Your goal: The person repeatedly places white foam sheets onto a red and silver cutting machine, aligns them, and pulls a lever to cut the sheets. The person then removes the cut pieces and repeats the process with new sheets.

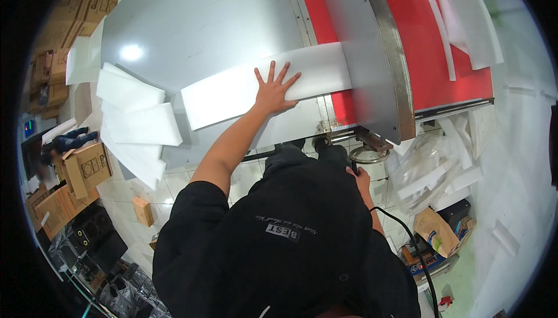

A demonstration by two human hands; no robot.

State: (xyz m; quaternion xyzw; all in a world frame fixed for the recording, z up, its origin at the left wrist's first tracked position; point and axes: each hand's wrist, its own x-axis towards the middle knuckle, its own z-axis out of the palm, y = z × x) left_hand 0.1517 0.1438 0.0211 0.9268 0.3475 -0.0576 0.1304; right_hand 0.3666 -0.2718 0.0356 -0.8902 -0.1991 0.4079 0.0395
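My left hand [274, 93] lies flat, fingers spread, on a long white foam sheet [218, 97]. The sheet rests slantwise across a grey metal table [215, 21] and a red strip [344, 107]. Its right end meets a tall grey upright plate [366, 56] with a curved metal edge. Low beside the table, my right hand [362, 183] is closed around a dark handle [354, 167] next to a metal handwheel [369, 156]. My right fingers are partly hidden.
Several white foam pieces [145, 125] overlap at the table's left edge. More foam [468, 21] lies on the red surface [418, 33] right of the plate. Clear plastic bags [427, 167] and a black cable [410, 231] are at right. Cardboard boxes [87, 167] and another person [70, 142] are at left.
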